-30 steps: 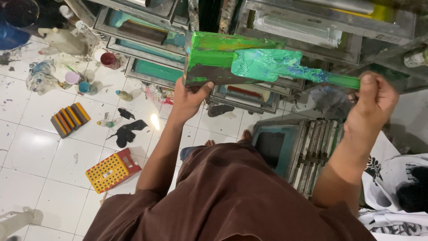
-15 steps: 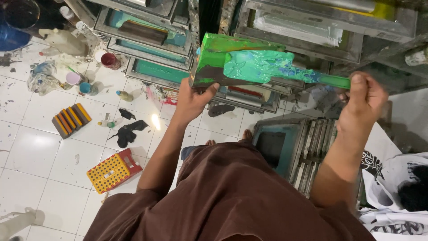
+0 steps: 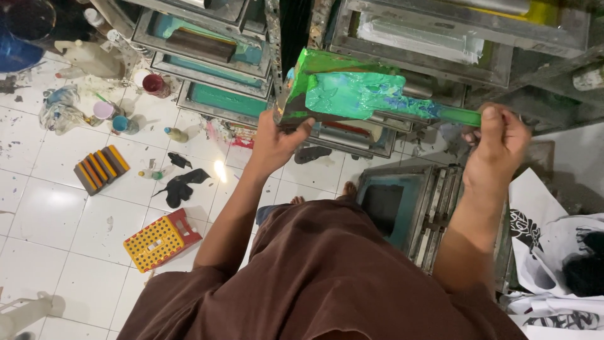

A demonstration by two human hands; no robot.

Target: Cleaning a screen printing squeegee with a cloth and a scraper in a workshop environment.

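Note:
My left hand (image 3: 275,141) grips the lower edge of a wooden-handled squeegee (image 3: 302,94) smeared with green ink, held up at chest height. My right hand (image 3: 497,141) is shut on the thin handle of a green-coated scraper (image 3: 377,101), whose broad blade lies flat against the squeegee, loaded with green and bluish ink. Both are held in front of a rack of framed printing screens (image 3: 214,69). My brown garment fills the bottom of the view.
White tiled floor on the left carries a yellow-and-red perforated stool (image 3: 162,238), a block of striped squeegees (image 3: 100,169), black rags (image 3: 182,186) and small ink pots (image 3: 153,83). Stacked frames (image 3: 434,208) stand under my right arm, printed white fabric (image 3: 553,252) at right.
The squeegee and scraper have drifted right and slightly up. My right hand has drawn the scraper along the squeegee, and both hands shifted with it.

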